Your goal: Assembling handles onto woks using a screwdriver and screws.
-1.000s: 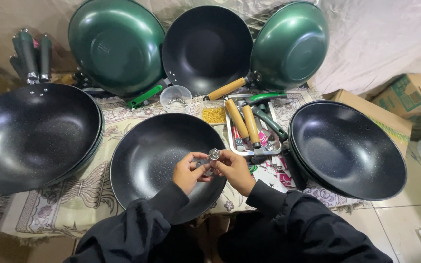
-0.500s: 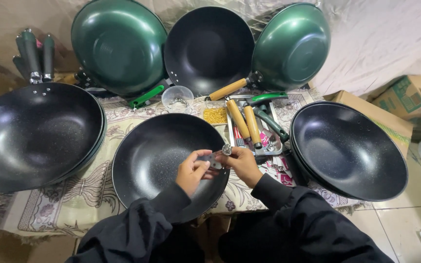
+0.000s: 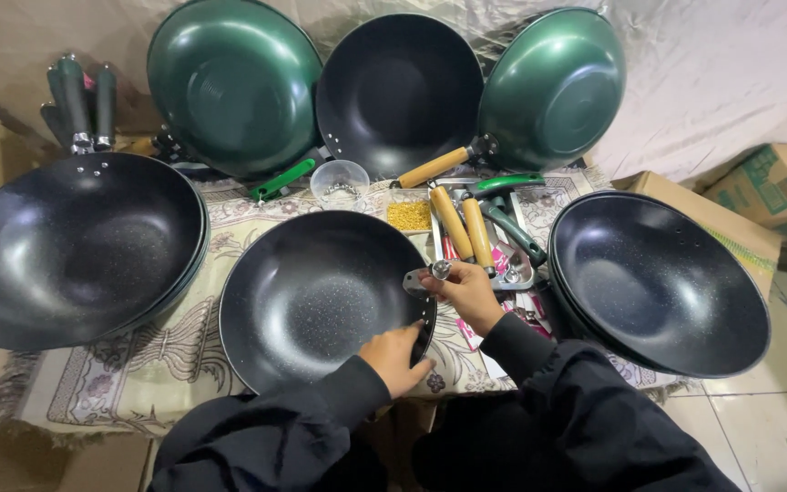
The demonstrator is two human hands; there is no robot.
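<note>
A black speckled wok (image 3: 321, 296) lies open side up in the middle of the cloth-covered table. My left hand (image 3: 395, 357) grips its near right rim. My right hand (image 3: 466, 290) holds a small metal fitting (image 3: 430, 273) against the wok's right rim, pinched between the fingers. Just beyond my right hand, wooden handles (image 3: 464, 228) and green handles (image 3: 509, 219) lie in a metal tray (image 3: 514, 275).
A stack of black woks (image 3: 75, 246) sits at the left and another black wok (image 3: 658, 282) at the right. Two green woks (image 3: 229, 87) (image 3: 553, 87) and a black one (image 3: 398, 91) lean at the back. A clear cup (image 3: 339, 182) stands mid-table. Cardboard boxes (image 3: 762, 196) stand right.
My hands have separated: the left dropped from the small fitting to the wok's near rim, and the right carried the fitting up to the wok's right rim.
</note>
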